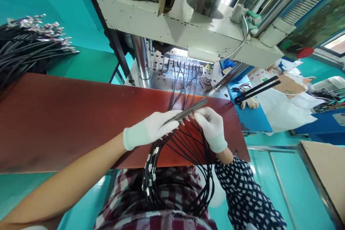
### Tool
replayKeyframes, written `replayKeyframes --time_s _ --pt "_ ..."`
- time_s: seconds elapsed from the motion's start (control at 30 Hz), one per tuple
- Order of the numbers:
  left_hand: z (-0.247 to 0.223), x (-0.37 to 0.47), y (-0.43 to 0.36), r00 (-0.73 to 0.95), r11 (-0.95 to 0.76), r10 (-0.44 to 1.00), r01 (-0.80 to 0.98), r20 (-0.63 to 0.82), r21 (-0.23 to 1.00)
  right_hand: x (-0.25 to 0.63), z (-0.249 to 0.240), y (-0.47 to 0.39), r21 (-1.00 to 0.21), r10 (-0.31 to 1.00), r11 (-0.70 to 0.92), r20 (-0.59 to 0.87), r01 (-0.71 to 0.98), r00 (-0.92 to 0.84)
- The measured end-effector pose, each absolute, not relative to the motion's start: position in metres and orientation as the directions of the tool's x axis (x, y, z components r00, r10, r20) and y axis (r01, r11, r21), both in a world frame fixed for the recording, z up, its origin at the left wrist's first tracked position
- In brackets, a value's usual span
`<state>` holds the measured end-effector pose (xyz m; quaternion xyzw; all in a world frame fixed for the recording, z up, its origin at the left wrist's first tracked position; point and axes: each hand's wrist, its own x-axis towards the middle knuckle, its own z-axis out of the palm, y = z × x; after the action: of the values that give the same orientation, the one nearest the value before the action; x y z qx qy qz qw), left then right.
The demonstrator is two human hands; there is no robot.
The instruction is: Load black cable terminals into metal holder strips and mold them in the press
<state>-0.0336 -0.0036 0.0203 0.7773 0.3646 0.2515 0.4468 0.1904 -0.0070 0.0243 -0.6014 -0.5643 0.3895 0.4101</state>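
In a white glove, my left hand [163, 125] is closed around a long dark grey metal bar [198, 106], which tilts up to the right. Several small metal cable ends [185, 118] line the bar's lower edge. My right hand [212, 124], also gloved, pinches at one of these ends near the bar's right part; its fingertips partly hide it. Black cables [188, 143] run down from the bar into a loose coil [206, 187] over my lap. White tags [151, 167] show along the coil's left side.
A reddish-brown board [67, 122] lies under my hands. Behind it stands a press [172, 25], with more cables [184, 79] running from a metal fixture [168, 66] on its bed. A cable bundle [24, 46] lies far left. At right sits a blue table [250, 115] with a glove [250, 103].
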Motion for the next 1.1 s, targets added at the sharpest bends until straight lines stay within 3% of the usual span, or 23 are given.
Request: replayKeyframes --time_s 0.2,0.4,0.5,0.67,0.87,1.1 --pt "0.014 -0.033 -0.003 0.599 -0.322 0.798 0.326 0.069 0.889 0.202 0.026 -0.013 -0.670 0.970 0.212 0.232 0.712 -0.070" --pt "0.014 -0.032 -0.006 0.597 -0.319 0.799 0.322 0.070 0.891 0.196 0.025 -0.011 -0.445 0.903 0.308 0.415 0.841 -0.111" --pt "0.014 -0.031 -0.006 0.601 -0.329 0.795 0.318 0.079 0.889 0.197 0.022 -0.010 -0.373 0.874 0.344 0.462 0.862 -0.149" --pt "0.011 -0.029 -0.006 0.591 -0.318 0.801 0.287 0.094 0.904 0.202 0.028 -0.018 -0.422 0.898 0.338 0.413 0.841 -0.154" --pt "0.010 -0.027 -0.010 0.588 -0.285 0.806 0.291 0.065 0.913 0.197 0.036 -0.029 -0.137 0.820 0.381 0.507 0.914 -0.265" --pt "0.012 -0.026 -0.011 0.614 -0.278 0.787 0.256 0.067 0.926 0.193 0.029 -0.022 -0.076 0.751 0.396 0.600 0.915 -0.275"
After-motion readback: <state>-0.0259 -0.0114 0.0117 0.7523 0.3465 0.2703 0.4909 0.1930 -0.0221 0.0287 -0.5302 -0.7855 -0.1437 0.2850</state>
